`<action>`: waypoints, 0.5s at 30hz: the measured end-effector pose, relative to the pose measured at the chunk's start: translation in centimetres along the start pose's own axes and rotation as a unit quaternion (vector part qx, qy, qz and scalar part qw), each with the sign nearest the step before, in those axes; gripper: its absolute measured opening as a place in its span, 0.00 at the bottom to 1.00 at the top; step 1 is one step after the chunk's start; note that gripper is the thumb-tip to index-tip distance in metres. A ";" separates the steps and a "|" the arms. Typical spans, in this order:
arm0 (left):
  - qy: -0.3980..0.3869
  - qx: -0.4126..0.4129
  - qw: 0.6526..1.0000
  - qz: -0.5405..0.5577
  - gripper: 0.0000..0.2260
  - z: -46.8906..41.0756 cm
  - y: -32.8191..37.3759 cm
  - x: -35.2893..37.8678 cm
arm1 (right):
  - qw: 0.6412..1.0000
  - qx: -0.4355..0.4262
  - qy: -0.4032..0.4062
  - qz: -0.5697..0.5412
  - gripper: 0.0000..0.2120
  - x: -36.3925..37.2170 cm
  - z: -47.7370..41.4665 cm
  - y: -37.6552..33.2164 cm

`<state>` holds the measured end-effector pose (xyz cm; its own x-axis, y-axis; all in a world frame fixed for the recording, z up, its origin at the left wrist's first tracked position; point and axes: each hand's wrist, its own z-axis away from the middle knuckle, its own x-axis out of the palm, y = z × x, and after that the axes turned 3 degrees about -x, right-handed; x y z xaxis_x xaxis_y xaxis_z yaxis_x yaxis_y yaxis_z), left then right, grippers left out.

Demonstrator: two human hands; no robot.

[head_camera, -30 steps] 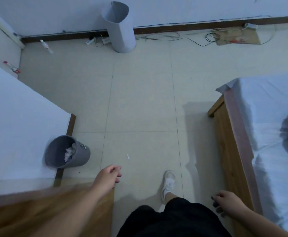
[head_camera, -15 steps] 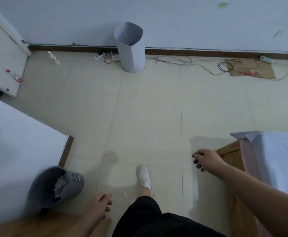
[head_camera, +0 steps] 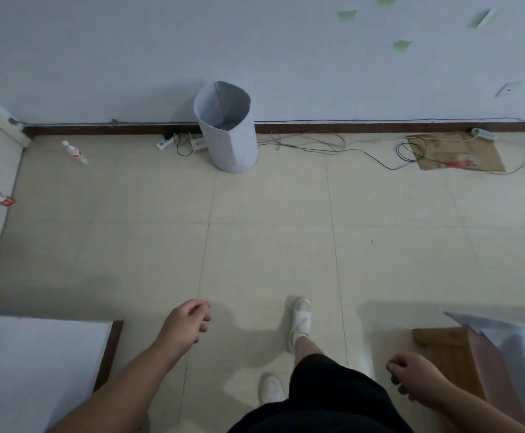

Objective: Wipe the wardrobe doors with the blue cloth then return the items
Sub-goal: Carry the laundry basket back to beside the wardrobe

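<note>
Left hand and right hand over the floor, each grip loosely curled and empty; neither blue cloth nor wardrobe in view, so progress cannot be judged

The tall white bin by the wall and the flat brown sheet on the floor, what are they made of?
The tall white cylindrical bin looks like thin matte fabric or bent plastic sheet: its wall shows a seam and creases. The flat brown sheet looks like plain cardboard: dull tan with a creased surface.
</note>
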<state>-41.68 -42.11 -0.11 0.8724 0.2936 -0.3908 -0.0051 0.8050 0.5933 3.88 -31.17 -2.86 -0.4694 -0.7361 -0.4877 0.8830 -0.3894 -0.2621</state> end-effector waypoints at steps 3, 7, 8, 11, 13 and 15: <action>0.010 0.003 1.000 -0.001 0.08 -3.8 4.8 -0.5 | 1.000 -0.017 -0.005 0.001 0.08 -2.6 -4.3 -4.9; 0.017 -0.018 1.000 -0.014 0.07 -6.7 9.0 -1.0 | 0.998 -0.066 -0.010 0.017 0.09 -7.2 -9.7 -13.9; 0.019 -0.025 0.999 -0.012 0.08 -7.1 9.7 -1.1 | 0.996 -0.080 -0.013 0.023 0.08 -8.5 -10.8 -16.6; 0.030 -0.053 0.998 0.009 0.08 -8.8 11.8 -2.0 | 0.991 -0.128 -0.013 0.041 0.08 -13.2 -13.6 -25.2; 0.038 -0.070 0.997 0.018 0.08 -10.1 12.8 -2.6 | 0.983 -0.168 0.003 0.069 0.07 -16.0 -15.2 -30.9; 0.040 -0.087 0.995 0.021 0.07 -11.9 13.8 -3.3 | 0.976 -0.196 0.019 0.087 0.07 -18.0 -16.8 -36.2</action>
<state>-50.44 -25.86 1.02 0.8284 0.3634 -0.4263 -0.1314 0.8658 0.4828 -19.68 5.51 1.40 -0.3180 -0.7479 -0.5827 0.8840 -0.0118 -0.4673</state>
